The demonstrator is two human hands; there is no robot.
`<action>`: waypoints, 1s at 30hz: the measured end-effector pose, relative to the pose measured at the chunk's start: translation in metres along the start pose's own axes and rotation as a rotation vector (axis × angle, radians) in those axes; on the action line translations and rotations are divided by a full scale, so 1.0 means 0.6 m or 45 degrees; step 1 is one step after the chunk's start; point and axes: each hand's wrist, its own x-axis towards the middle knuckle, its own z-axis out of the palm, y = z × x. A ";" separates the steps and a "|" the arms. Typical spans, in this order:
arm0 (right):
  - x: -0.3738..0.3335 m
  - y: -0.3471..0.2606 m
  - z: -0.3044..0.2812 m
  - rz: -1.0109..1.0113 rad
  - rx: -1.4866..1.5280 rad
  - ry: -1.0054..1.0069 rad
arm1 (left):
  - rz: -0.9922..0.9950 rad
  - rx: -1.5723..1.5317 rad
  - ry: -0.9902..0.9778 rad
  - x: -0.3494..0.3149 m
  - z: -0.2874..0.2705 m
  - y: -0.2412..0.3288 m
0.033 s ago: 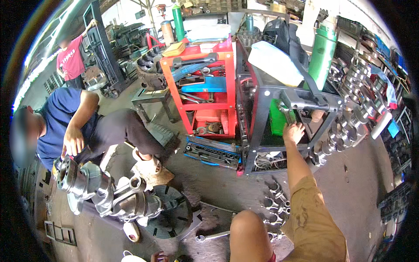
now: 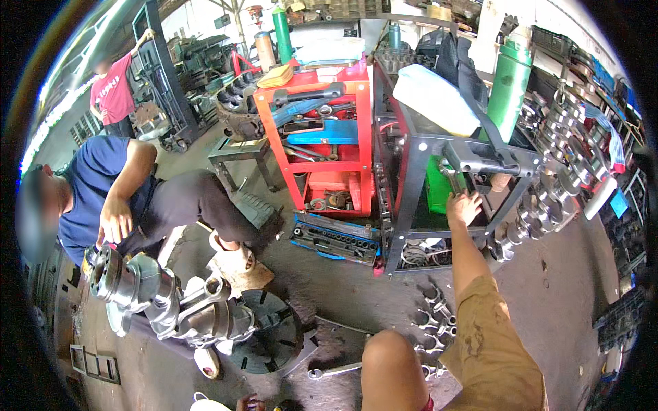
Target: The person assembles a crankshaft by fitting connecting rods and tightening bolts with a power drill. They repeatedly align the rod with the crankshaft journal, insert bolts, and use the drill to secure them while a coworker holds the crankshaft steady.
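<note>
My right hand (image 2: 465, 205) reaches up to the middle shelf of a dark metal cart (image 2: 401, 205), right beside a green container (image 2: 436, 183). Its fingertips lie against the shelf, and I cannot tell whether they grip anything. My right arm rises from my tan shorts (image 2: 490, 349), and my bare knee (image 2: 391, 370) shows below. At the lower edge a few fingers of my left hand (image 2: 250, 403) show next to a white object (image 2: 205, 404); the rest of the hand is cut off.
A squatting person in a blue shirt (image 2: 103, 185) touches a large crankshaft (image 2: 164, 301) by a round dark plate (image 2: 264, 335). A red tool cart (image 2: 322, 137), a socket case (image 2: 336, 240), connecting rods (image 2: 432, 315) and a wrench (image 2: 336, 371) surround me. Crankshafts (image 2: 548, 195) lean at right.
</note>
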 end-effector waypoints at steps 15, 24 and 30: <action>-0.275 -0.094 -0.249 -0.622 1.520 -0.494 | 0.305 -0.081 0.756 0.065 -0.130 0.116; -0.503 -0.272 -0.444 -1.572 1.203 -1.261 | 0.450 -0.636 0.726 0.198 -0.207 0.190; -0.596 -0.325 -0.398 -1.451 1.323 -1.071 | 0.356 -0.634 0.564 0.236 -0.181 0.095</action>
